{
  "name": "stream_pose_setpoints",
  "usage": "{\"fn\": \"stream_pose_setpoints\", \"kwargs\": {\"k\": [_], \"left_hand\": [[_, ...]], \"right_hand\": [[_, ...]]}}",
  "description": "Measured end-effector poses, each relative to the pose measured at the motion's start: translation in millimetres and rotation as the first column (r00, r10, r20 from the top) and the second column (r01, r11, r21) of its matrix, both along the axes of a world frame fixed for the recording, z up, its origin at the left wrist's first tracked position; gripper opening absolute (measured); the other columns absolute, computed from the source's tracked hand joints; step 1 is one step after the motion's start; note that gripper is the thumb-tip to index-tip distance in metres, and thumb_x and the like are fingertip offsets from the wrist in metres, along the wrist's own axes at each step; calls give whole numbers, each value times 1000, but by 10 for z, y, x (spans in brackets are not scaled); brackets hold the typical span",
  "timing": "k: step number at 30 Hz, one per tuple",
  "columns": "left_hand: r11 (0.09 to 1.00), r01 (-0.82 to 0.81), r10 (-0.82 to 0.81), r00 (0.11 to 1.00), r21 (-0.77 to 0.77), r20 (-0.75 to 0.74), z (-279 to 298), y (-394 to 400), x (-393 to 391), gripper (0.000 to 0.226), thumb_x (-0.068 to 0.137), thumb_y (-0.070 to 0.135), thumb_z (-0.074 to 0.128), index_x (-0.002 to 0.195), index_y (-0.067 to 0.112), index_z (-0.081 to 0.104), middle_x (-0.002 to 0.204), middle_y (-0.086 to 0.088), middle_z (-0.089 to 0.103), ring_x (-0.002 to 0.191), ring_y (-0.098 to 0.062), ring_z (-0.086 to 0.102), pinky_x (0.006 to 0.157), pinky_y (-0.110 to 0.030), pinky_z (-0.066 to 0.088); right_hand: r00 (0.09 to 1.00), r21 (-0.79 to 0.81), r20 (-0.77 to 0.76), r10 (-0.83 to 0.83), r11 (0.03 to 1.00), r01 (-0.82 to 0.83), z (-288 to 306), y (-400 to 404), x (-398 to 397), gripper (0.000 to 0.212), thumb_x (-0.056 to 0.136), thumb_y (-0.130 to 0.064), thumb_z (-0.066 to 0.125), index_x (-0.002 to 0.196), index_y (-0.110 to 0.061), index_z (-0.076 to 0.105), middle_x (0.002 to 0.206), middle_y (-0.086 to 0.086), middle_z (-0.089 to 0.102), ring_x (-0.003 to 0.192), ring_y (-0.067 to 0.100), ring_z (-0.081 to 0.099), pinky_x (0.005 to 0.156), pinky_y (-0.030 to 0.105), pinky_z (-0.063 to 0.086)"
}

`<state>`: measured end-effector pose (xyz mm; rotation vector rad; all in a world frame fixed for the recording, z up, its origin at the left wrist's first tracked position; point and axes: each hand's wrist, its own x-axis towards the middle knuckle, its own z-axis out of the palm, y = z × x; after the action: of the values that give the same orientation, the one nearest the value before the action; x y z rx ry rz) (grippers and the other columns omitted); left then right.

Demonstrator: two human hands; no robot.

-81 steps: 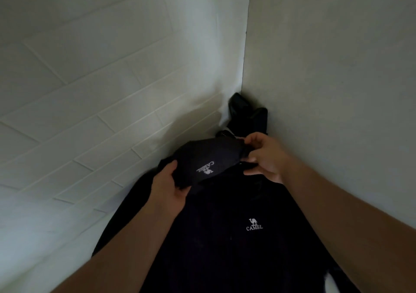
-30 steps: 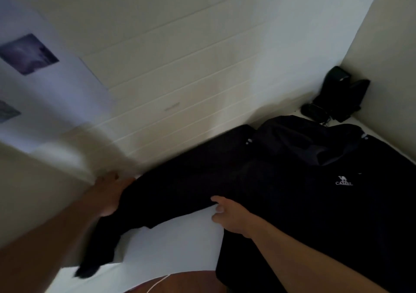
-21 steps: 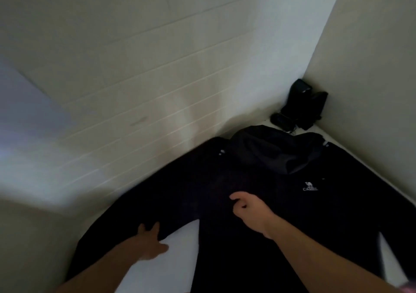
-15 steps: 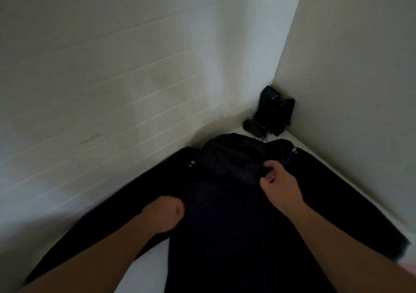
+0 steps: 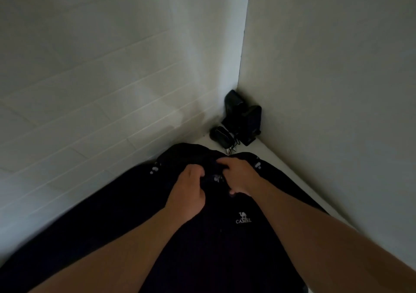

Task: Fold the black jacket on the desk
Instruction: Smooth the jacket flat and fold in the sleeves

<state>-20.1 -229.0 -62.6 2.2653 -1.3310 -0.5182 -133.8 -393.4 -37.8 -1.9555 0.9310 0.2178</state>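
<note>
The black jacket (image 5: 139, 220) lies spread flat on the white desk (image 5: 272, 155), front up, with a white CAMEL logo on the chest. Its hood (image 5: 191, 155) is bunched at the far end near the corner. My left hand (image 5: 189, 193) is closed on the hood's edge at the neck. Close beside it, my right hand (image 5: 238, 178) grips the same hood fabric. Both forearms reach over the jacket's body. One sleeve runs out to the lower left.
Two walls meet in a corner just behind the hood. Small black devices (image 5: 243, 117) with a cable stand in that corner. A narrow strip of bare desk shows along the right wall.
My view swung from the left sleeve back to the corner. My hands left the sleeve and chest, came together at the neck and closed on the hood.
</note>
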Motion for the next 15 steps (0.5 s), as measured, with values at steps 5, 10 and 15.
{"fn": "stream_pose_setpoints", "kwargs": {"k": [5,10,15], "left_hand": [[774,110,-237,963,624,125,-92,-4,-3,68,96,35,55,156,38,22,133,-3,57,113,-27,61,90,-43,56],[835,317,-518,725,449,453,-113,-378,-89,55,86,29,64,139,20,55,142,-11,51,132,-34,45,110,-46,43],[657,219,-620,701,721,353,-72,-641,15,66,94,60,50,149,24,43,146,-11,55,138,-36,45,120,-54,22]], "right_hand": [[775,481,159,-612,733,480,195,-506,163,34,101,-5,39,117,-20,65,76,13,70,59,26,70,56,31,60],[828,526,166,-536,758,386,325,-608,163,27,99,-13,47,115,-15,68,84,12,74,92,34,78,93,47,58],[878,465,157,-452,818,338,264,-557,44,28,97,-15,45,110,-22,69,77,7,69,79,33,76,77,37,55]]}}
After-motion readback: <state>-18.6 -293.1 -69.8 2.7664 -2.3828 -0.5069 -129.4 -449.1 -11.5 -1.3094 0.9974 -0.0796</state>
